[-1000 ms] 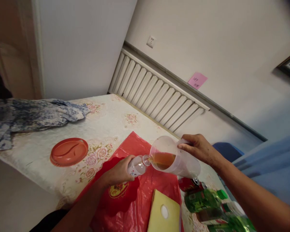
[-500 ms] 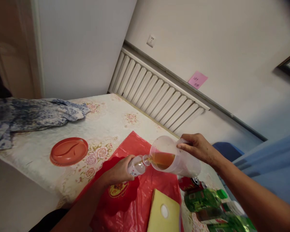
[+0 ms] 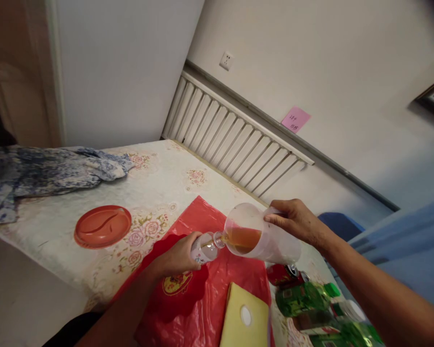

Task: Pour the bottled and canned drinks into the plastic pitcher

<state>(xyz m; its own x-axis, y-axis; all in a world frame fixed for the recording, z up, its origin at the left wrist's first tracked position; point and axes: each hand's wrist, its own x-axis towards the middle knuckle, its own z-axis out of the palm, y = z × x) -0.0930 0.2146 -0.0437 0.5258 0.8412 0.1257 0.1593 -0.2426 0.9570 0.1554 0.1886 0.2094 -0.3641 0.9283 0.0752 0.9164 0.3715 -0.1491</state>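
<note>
My left hand (image 3: 182, 254) is wrapped round a clear plastic bottle (image 3: 207, 247), its open mouth turned toward a jug. In my right hand (image 3: 295, 220) is the handle of a translucent plastic pitcher (image 3: 275, 246), tipped well over. Amber liquid (image 3: 244, 238) lies along the pitcher's lower side, and a thin stream runs from its rim into the bottle neck. Both vessels are held over a red plastic bag (image 3: 217, 284) spread on the table. Under my left forearm is a red scalloped tray or mat (image 3: 191, 299) with a gold emblem.
A yellow folded item (image 3: 244, 318) with a white oval lies on the bag. Green bottles (image 3: 304, 298) and a red can (image 3: 282, 274) stand at right. On the flowered tablecloth (image 3: 155, 159) are an orange lid (image 3: 103, 226) and a blue-patterned cloth (image 3: 65, 168). A radiator (image 3: 231, 135) lines the wall.
Almost nothing differs. Liquid keeps running from the tilted pitcher into the bottle, and both hands hold nearly the same position.
</note>
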